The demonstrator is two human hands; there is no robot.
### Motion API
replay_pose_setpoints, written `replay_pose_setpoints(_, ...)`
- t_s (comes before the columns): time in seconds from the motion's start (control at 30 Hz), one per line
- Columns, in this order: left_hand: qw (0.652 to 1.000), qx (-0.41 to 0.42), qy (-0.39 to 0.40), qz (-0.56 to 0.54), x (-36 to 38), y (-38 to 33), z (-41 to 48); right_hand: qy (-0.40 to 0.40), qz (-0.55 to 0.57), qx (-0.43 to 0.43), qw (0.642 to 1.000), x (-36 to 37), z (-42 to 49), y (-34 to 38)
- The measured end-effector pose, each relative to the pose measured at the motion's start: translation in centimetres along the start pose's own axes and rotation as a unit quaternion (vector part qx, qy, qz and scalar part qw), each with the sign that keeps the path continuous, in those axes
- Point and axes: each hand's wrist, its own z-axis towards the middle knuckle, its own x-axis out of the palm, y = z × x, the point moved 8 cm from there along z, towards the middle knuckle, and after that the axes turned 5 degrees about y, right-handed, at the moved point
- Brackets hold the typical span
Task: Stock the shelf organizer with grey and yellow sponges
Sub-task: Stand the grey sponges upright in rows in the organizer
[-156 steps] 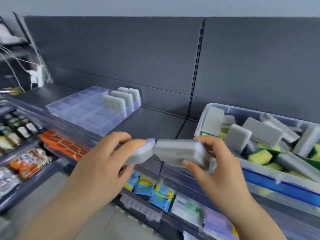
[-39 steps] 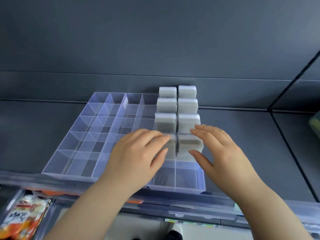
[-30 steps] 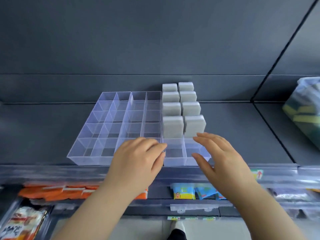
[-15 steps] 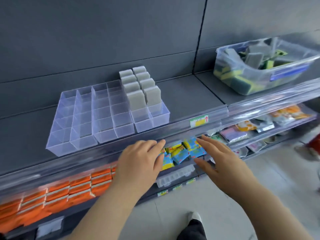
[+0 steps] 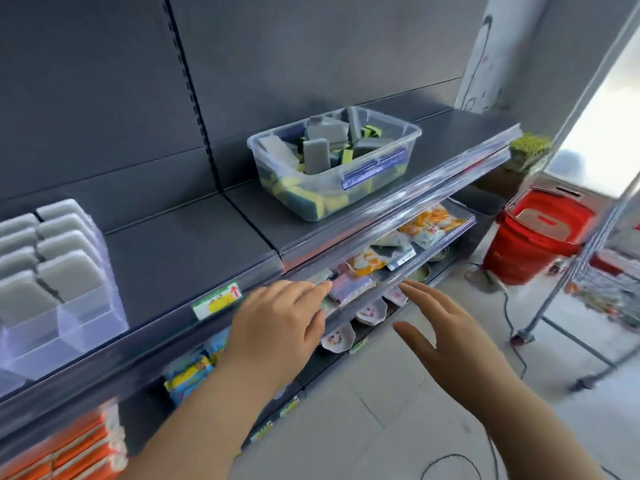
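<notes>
**Empty-handed, stock lies rightward**

Both the left hand (image 5: 277,327) and right hand (image 5: 446,337) hover spread and empty off the front edge of the shelf (image 5: 180,244). Sponges (image 5: 316,155) lie jumbled in the bin (image 5: 337,173) toward the shelf's right end, up-right of both; the right hand is nearer. The organizer (image 5: 86,327) sits at the left, front cells seemingly unfilled.

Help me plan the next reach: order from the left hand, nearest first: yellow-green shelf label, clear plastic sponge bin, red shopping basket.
1. Yellow-green shelf label, shelf edge, beside the left hand.
2. Clear plastic sponge bin, upper shelf.
3. Red shopping basket, floor, right.
</notes>
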Motion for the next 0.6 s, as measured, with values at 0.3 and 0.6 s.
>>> replay_pose_setpoints(0.3,0.998,0.015,0.048,-0.041,8.7,-7.4,11.4,-0.012,0.005,0.059,0.998,-6.3,3.8,-14.3)
replay_pose_setpoints(0.6,1.0,-0.021,-0.013,-0.012,10.1,-1.2,22.2,0.004,0.008,-0.024,1.0,-8.2,18.3,-16.2)
